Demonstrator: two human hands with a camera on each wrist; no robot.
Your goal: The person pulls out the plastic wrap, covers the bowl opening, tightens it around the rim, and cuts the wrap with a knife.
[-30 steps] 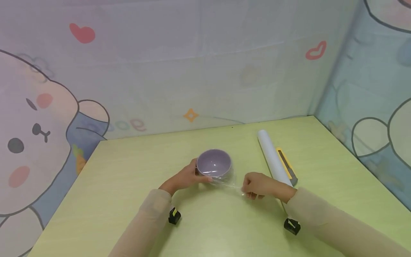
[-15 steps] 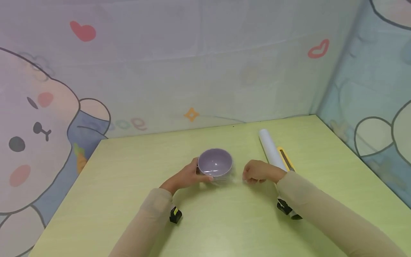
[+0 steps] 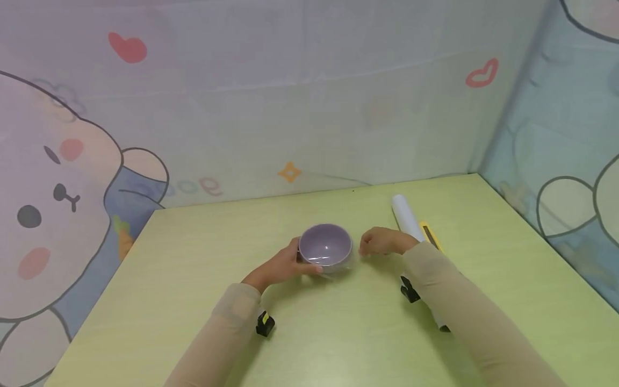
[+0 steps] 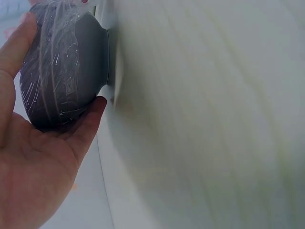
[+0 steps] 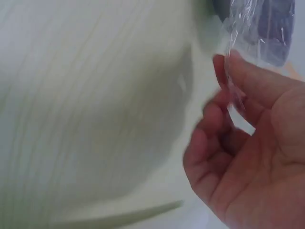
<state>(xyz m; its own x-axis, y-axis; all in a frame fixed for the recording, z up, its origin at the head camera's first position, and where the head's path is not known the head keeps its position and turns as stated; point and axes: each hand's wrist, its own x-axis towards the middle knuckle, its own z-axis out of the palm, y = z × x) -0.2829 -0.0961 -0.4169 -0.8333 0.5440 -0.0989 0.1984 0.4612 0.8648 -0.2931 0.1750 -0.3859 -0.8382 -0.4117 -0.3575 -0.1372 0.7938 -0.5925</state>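
Observation:
A purple bowl [image 3: 326, 245] sits on the table in the head view, with clear plastic wrap [image 4: 59, 62] stretched and wrinkled around its side. My left hand [image 3: 282, 267] holds the bowl from the left, thumb along the near side and fingers curving round the far side. To the right of the bowl, my right hand [image 3: 387, 241] pinches the loose end of the wrap between thumb and forefinger, as the right wrist view shows. There the wrap [image 5: 236, 57] runs from the fingertips to the bowl, and the other fingers [image 5: 205, 148] curl inward.
A white roll [image 3: 406, 216] lies right of the bowl, partly hidden by the right forearm. Beside it is a yellow utility knife [image 3: 430, 234], also partly covered. The pale table [image 3: 217, 231] meets a printed cloth backdrop [image 3: 242, 118] at its far edge.
My right hand has moved away from me, from near the bowl's front right to beside its right side, drawing the wrap end along. The left hand and bowl stay almost in place.

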